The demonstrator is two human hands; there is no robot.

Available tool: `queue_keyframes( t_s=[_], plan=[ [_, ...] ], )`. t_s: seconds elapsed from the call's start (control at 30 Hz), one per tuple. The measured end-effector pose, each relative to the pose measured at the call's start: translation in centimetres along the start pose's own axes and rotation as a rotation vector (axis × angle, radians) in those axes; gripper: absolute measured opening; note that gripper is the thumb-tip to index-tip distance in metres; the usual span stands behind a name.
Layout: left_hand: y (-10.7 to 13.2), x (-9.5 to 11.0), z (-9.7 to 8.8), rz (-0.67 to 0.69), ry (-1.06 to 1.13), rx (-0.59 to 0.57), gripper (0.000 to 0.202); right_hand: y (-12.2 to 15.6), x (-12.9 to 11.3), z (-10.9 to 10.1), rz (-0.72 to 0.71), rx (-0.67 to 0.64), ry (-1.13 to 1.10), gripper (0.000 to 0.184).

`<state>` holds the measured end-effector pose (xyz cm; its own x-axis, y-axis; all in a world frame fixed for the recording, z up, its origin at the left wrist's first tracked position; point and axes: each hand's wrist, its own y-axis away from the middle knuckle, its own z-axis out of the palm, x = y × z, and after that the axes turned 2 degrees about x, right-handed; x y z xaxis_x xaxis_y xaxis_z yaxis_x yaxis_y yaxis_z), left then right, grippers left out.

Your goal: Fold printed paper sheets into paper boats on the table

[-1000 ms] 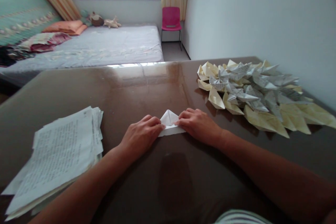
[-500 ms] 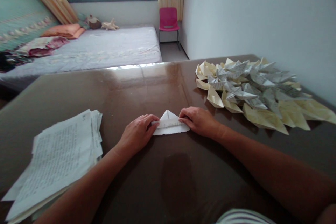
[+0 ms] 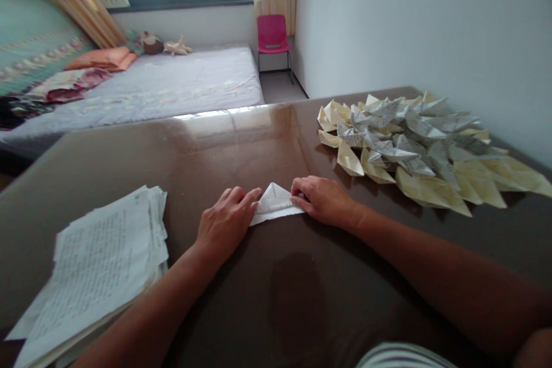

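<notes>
A folded sheet of white paper (image 3: 274, 204) lies on the brown table, its top a triangle pointing away from me and its near edge a torn-looking strip. My left hand (image 3: 227, 215) is closed on the paper's left end, fingers pressed over it. At the right end, my right hand (image 3: 323, 198) pinches the folded band between thumb and fingers. Both fingertips hide the paper's outer corners.
A stack of printed sheets (image 3: 103, 259) lies on the left of the table (image 3: 215, 161). At the far right, by the wall, many folded paper boats (image 3: 388, 138) are heaped. Beyond the table stand a bed (image 3: 207, 77) and a pink chair (image 3: 273, 34).
My left hand has turned slightly and covers more of the paper's left end, and the paper is a little tilted. My right hand keeps its pinch. The view has shifted slightly.
</notes>
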<state>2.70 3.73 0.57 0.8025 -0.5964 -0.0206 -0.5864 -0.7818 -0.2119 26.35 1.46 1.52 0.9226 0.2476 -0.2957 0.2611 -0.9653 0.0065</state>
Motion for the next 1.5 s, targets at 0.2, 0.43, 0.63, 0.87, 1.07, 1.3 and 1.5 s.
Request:
queue_keyframes(
  t_s=[0.2, 0.43, 0.63, 0.87, 1.07, 1.3, 1.5],
  plan=[
    [1.0, 2.3, -1.1, 0.378, 0.004, -0.025, 0.026, 0.0, -0.2, 0.0, -0.008, 0.003, 0.007, 0.011],
    [4.2, 6.0, -0.9, 0.263, -0.232, -0.101, 0.04, 0.1, 0.0, 0.4, -0.015, 0.031, 0.018, 0.012],
    [4.7, 6.3, -1.2, 0.178, -0.282, -0.152, 0.04, 0.2, 0.1, 0.6, 0.001, 0.016, 0.019, 0.013],
    [4.4, 6.2, -2.1, 0.116, -0.303, -0.183, 0.038, 0.3, 0.2, 0.6, 0.013, 0.012, 0.024, 0.014],
    [3.6, 4.9, -4.0, 0.013, -0.28, -0.25, 0.029, 0.2, 0.2, 0.6, 0.014, 0.007, 0.023, 0.014],
    [3.1, 5.0, -5.3, 0.167, -0.193, 0.001, 0.027, 0.3, 0.1, 0.6, 0.006, 0.014, 0.015, 0.013],
    [2.7, 6.2, 0.0, 0.279, -0.019, 0.064, 0.054, 0.3, 0.1, 0.7, -0.021, 0.048, 0.018, 0.011]
  ],
)
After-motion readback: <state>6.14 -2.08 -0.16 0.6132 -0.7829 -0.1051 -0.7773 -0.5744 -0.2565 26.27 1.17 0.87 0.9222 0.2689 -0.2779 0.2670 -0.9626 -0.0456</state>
